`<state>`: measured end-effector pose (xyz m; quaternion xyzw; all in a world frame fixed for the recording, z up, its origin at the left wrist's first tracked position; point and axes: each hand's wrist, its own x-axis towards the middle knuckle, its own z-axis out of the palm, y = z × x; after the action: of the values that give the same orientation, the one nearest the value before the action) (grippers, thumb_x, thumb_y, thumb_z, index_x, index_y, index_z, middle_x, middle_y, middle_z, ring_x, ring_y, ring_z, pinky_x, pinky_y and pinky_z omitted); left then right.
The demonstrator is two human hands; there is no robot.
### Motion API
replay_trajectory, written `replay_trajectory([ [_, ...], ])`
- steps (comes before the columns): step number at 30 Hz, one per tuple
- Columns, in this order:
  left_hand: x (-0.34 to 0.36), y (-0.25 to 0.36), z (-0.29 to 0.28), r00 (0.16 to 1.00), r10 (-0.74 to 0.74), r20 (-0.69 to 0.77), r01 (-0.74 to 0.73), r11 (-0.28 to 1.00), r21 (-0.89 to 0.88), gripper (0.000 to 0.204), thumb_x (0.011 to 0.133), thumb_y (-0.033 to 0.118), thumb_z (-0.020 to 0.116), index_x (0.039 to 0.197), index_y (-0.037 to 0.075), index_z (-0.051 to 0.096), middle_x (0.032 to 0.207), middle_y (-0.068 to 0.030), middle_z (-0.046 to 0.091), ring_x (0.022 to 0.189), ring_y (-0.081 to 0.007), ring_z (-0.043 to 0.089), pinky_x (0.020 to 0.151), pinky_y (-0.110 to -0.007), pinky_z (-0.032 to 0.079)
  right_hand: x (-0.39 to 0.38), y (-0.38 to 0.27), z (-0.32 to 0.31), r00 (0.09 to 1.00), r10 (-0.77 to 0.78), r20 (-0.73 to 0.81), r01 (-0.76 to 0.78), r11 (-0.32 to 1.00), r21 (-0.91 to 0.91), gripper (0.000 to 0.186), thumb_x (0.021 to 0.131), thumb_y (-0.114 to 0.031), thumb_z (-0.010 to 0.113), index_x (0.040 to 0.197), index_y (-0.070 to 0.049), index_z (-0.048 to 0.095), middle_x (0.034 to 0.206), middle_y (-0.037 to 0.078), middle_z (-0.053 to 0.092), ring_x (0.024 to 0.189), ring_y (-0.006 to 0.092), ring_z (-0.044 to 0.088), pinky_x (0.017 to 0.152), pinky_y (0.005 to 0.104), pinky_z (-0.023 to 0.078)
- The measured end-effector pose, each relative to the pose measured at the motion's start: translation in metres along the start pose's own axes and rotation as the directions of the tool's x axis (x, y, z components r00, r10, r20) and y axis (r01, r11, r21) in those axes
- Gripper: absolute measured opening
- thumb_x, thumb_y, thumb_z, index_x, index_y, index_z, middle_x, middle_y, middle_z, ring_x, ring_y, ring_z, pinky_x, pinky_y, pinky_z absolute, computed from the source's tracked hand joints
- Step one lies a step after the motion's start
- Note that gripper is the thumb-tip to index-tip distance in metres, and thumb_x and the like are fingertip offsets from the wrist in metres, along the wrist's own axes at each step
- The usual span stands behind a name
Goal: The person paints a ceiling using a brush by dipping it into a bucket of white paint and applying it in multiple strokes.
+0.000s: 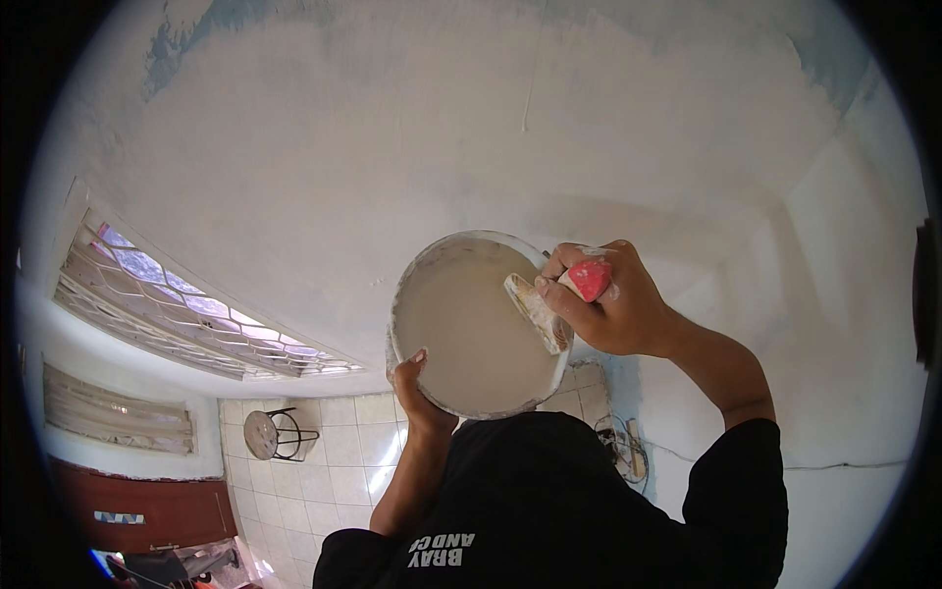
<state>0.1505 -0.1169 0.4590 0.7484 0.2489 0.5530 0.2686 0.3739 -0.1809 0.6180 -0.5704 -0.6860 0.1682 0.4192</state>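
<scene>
A round bucket (394,324) with whitish paint (471,314) in it is held up in front of my chest. My left hand (420,393) grips its near-left rim, thumb over the edge. At the right side of the bucket, my right hand (613,299) is closed around a wide paintbrush (538,312) with a red handle end (590,280). The brush head is coated in white and sits at the bucket's right inner edge; whether its bristles touch the paint I cannot tell. White smears mark my right fingers.
Ahead is a white-coated wall (442,128) with blue patches along its top. A grilled window (186,304) is at left. Below, a stool (263,435) stands on the tiled floor (334,481) near a reddish-brown door (147,506). A cable (844,465) runs along the right wall.
</scene>
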Motion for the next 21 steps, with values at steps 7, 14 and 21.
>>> replay_trajectory([
  [7,0.005,0.01,-0.005,0.998,0.066,0.0,-0.066,0.996,0.068,0.032,0.082,0.008,0.06,0.106,0.001,0.039,0.099,-0.0169,0.057,0.087,-0.0211,0.058,0.074,-0.036,0.049,-0.001,-0.005,-0.011,0.959,-0.155,-0.238,0.16,0.987,0.004,0.015,0.081,-0.008,0.056,0.069,0.001,0.056,0.056,0.007,0.057,0.04,0.0149,0.05,0.041,0.0254,0.037],
  [14,0.006,0.009,-0.004,0.998,0.059,-0.012,-0.058,0.996,0.074,0.055,0.067,0.012,0.078,0.105,0.0,0.04,0.099,-0.0169,0.057,0.086,-0.021,0.058,0.075,-0.036,0.047,-0.004,-0.01,-0.006,0.964,-0.146,-0.224,0.146,0.989,-0.013,0.011,0.08,-0.009,0.059,0.072,-0.001,0.057,0.058,0.008,0.058,0.045,0.0165,0.055,0.044,0.0273,0.042],
  [21,0.008,0.018,0.006,0.767,-0.589,0.255,0.558,0.416,-0.719,0.048,0.082,0.038,0.048,0.111,-0.001,0.046,0.106,-0.0157,0.055,0.098,-0.0224,0.054,0.082,-0.036,0.045,0.003,-0.013,0.015,0.848,-0.47,0.245,0.53,0.738,-0.417,0.018,0.07,-0.014,0.068,0.084,-0.005,0.065,0.084,0.008,0.065,0.072,0.0195,0.063,0.061,0.0291,0.052],
])
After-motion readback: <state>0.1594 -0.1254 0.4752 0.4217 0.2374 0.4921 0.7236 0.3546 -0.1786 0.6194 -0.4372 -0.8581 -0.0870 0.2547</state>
